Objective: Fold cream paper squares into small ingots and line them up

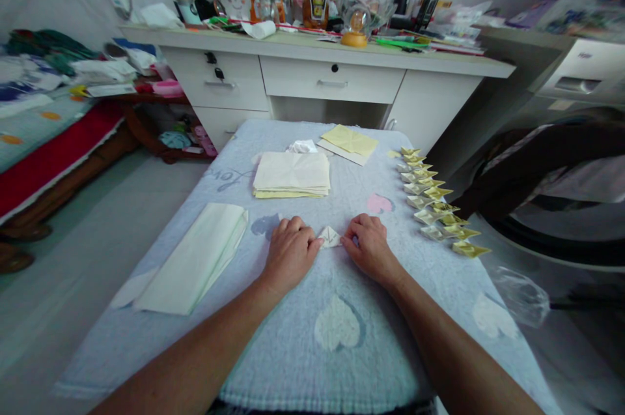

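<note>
A small folded white paper piece (330, 237), roughly triangular at the top with creases, lies on the cloth-covered table in front of me. My left hand (294, 247) pinches its left corner between thumb and finger. At the opposite corner, my right hand (367, 245) grips the paper with curled fingers. Beyond my hands lies a stack of cream and yellow paper sheets (291, 174). Rows of small folded paper boats (430, 193), white and yellow, stand along the table's right side.
A large folded pale sheet (195, 258) lies at the left. Yellow paper (349, 139) and a crumpled white tissue (301, 146) lie at the far end. Behind stands a cluttered white desk (336, 79); a washing machine (576, 83) is at the right, a bed (53, 135) at the left.
</note>
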A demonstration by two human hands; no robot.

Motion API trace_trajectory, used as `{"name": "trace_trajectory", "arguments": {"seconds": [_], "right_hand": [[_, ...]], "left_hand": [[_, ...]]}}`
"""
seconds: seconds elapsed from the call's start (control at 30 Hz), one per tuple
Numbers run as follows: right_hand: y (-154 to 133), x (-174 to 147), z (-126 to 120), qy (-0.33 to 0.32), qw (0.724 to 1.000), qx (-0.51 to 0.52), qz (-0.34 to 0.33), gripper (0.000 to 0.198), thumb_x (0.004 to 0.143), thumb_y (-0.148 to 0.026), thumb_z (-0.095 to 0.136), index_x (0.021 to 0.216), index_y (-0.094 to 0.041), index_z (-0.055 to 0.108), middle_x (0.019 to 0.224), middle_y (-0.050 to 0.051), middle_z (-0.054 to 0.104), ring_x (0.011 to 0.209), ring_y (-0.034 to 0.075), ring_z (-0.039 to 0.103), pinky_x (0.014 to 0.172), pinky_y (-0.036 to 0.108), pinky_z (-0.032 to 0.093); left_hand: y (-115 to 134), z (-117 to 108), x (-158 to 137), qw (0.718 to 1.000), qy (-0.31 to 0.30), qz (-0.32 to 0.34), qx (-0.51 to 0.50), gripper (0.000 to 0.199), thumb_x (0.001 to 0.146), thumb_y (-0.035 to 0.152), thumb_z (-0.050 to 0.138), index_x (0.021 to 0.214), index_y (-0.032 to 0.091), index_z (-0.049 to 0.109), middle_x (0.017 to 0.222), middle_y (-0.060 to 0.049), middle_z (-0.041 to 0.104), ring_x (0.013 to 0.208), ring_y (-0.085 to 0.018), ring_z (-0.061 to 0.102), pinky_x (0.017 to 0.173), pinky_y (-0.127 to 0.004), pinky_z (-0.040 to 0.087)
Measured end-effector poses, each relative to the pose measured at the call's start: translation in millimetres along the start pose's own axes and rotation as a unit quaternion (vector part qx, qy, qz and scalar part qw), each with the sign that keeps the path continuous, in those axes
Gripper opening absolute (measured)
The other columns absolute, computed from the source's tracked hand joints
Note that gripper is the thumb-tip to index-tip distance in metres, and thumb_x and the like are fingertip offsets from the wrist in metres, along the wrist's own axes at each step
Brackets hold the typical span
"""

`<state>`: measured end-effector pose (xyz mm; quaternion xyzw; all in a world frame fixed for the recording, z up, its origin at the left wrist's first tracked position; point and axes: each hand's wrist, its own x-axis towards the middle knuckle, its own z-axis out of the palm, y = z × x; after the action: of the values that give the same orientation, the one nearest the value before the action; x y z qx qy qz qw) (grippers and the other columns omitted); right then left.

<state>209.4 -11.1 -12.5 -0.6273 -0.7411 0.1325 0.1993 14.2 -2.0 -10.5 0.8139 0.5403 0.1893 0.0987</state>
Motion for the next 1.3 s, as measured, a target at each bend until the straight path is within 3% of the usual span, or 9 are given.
{"name": "trace_trajectory", "arguments": {"seconds": [0.5,0.6,0.7,0.77,0.9,1.13,1.3], "right_hand": [[-1,2,1,0.01,1.0,-0.009,0.016,0.013,0.083,-0.027,0.064,0.072,-0.019,0.064,0.094,0.007,0.059,0.092,0.024,0.047,0.078,0.036,0.032],[-1,2,2,0.007,1.0,-0.012,0.023,0.013,0.082,-0.026,0.064,0.072,-0.019,0.064,0.094,0.007,0.059,0.092,0.024,0.047,0.077,0.036,0.031],[-2,2,2,0.003,0.999,-0.013,0.031,0.012,0.082,-0.026,0.065,0.072,-0.019,0.064,0.094,0.007,0.058,0.092,0.024,0.047,0.078,0.036,0.032],[-3,1,1,0.003,0.999,-0.015,0.033,0.013,0.082,-0.027,0.065,0.073,-0.019,0.064,0.095,0.007,0.058,0.093,0.024,0.047,0.079,0.036,0.032],[-4,1,-1,-0.003,0.999,-0.016,0.047,0.014,0.082,-0.03,0.066,0.073,-0.019,0.065,0.098,0.006,0.058,0.095,0.024,0.046,0.081,0.036,0.032],[5,1,-9,-0.021,0.998,-0.01,0.062,0.01,0.082,-0.028,0.065,0.076,-0.02,0.066,0.104,0.006,0.057,0.101,0.025,0.046,0.085,0.038,0.031],[7,1,-12,-0.004,0.998,0.02,0.059,0.014,0.089,-0.022,0.053,0.083,-0.02,0.065,0.103,0.006,0.058,0.097,0.023,0.047,0.084,0.038,0.032]], "left_hand": [[1,0,1,1.0,-0.011,-0.004,0.008,0.022,0.086,0.032,0.057,0.068,0.019,0.06,0.085,-0.007,0.056,0.085,-0.024,0.048,0.077,-0.038,0.037],[0,0,2,1.0,0.001,0.002,-0.014,0.011,0.084,0.029,0.059,0.082,0.019,0.064,0.088,-0.006,0.056,0.087,-0.024,0.048,0.081,-0.039,0.039],[-2,1,3,0.997,0.003,0.055,-0.052,0.029,0.084,0.02,0.058,0.112,0.022,0.063,0.103,-0.007,0.057,0.096,-0.024,0.048,0.088,-0.039,0.04],[-4,2,3,0.993,-0.016,0.101,-0.067,0.039,0.085,0.012,0.053,0.12,0.027,0.062,0.11,-0.006,0.056,0.1,-0.023,0.047,0.09,-0.037,0.041],[-7,4,3,0.988,-0.046,0.132,-0.061,0.041,0.087,0.009,0.048,0.117,0.032,0.066,0.11,-0.004,0.059,0.098,-0.022,0.048,0.087,-0.036,0.043],[-10,8,3,0.989,-0.036,0.132,-0.051,0.044,0.086,0.008,0.05,0.118,0.032,0.067,0.111,-0.004,0.058,0.099,-0.021,0.048,0.089,-0.036,0.043],[-10,7,3,0.989,-0.037,0.132,-0.048,0.046,0.085,0.007,0.05,0.119,0.034,0.066,0.111,-0.004,0.058,0.098,-0.021,0.048,0.089,-0.037,0.043]]}}
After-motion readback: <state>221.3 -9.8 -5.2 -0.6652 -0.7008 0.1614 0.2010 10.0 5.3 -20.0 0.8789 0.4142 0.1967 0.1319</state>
